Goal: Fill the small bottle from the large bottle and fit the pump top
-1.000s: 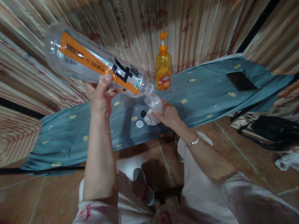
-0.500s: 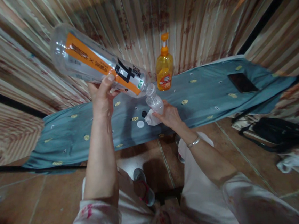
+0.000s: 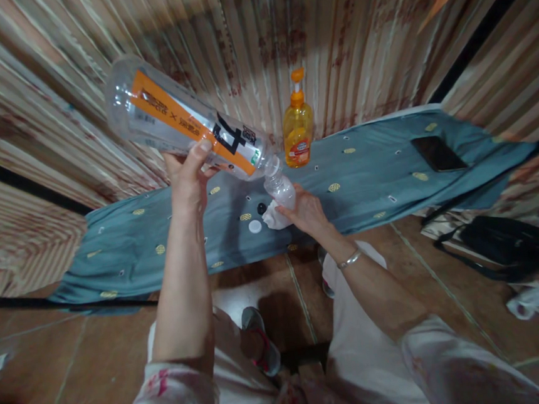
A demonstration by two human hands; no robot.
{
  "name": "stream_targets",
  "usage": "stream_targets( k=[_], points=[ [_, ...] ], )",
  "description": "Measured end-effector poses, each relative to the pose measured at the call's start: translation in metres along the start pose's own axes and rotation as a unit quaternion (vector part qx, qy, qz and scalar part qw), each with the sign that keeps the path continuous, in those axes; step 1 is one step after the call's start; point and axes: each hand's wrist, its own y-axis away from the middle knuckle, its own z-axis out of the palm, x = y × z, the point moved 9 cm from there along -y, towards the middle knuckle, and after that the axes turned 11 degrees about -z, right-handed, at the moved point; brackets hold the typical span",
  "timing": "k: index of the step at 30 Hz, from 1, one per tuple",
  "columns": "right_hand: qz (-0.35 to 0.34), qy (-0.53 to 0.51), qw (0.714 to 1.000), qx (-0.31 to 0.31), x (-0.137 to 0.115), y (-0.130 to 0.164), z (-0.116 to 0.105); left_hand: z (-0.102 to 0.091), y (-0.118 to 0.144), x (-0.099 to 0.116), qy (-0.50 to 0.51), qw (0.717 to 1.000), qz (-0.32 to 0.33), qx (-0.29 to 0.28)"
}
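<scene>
A large clear plastic bottle (image 3: 182, 118) with an orange and white label is gripped from below by my left hand (image 3: 189, 171). It tilts down to the right, and its mouth meets the mouth of a small clear bottle (image 3: 281, 188). My right hand (image 3: 309, 211) is closed around that small bottle, whose lower part is partly hidden by the fingers. A crumpled white tissue (image 3: 275, 216) sits just under it, by my right fingers. On the cloth to the left lie a white cap (image 3: 255, 226) and a small black round cap (image 3: 261, 208).
An orange pump bottle (image 3: 298, 130) stands behind the small bottle. A dark phone (image 3: 438, 153) lies on the right of the narrow table, covered by a teal cloth (image 3: 366, 174). A pleated curtain (image 3: 255, 40) rises behind; a black bag (image 3: 504, 244) is at lower right.
The large bottle has shifted slightly right and down in view, its mouth still at the small bottle's. My grip is unchanged in both hands.
</scene>
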Motion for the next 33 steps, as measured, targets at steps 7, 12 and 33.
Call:
stream_targets(
  k=[7,12,33],
  points=[
    [0.010,0.007,1.000,-0.009,-0.0021,0.0005,-0.0027,0.0001,0.0018,0.0028,-0.025,1.000,0.002,0.009],
    [0.006,-0.001,1.000,-0.007,-0.0030,0.0007,-0.0036,0.0005,0.0062,0.0065,-0.035,0.999,0.004,0.033],
    [0.007,-0.011,1.000,-0.013,-0.0025,-0.0004,-0.0025,0.0017,0.0009,-0.0001,-0.014,1.000,-0.015,-0.002]
  ],
)
